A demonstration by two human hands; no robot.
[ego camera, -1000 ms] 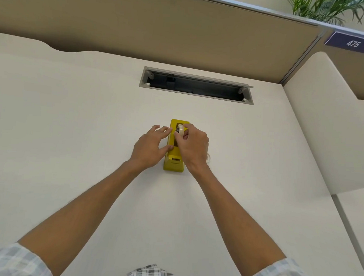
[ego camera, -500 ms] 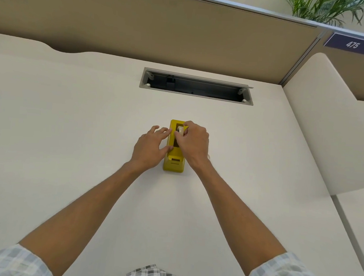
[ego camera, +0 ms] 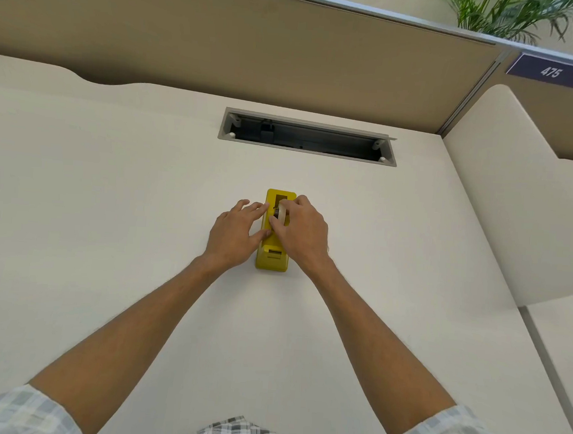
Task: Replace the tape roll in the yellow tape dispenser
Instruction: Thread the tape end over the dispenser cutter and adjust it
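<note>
The yellow plastic tape dispenser point(ego camera: 274, 249) lies lengthwise on the cream worktop point(ego camera: 111, 206), between both hands. The left hand point(ego camera: 235, 235) rests relaxed, fingers extended against the dispenser's left side. The right hand point(ego camera: 302, 233) pinches the small clear tape roll point(ego camera: 281, 212) over the dispenser's open slot. A rectangular grey cable tray point(ego camera: 308, 137) sits farther back.

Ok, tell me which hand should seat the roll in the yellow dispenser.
Right. The right hand already pinches the tape roll above the yellow dispenser cavity. The left hand rests flat against the dispenser's side, likely steadying it.
</note>
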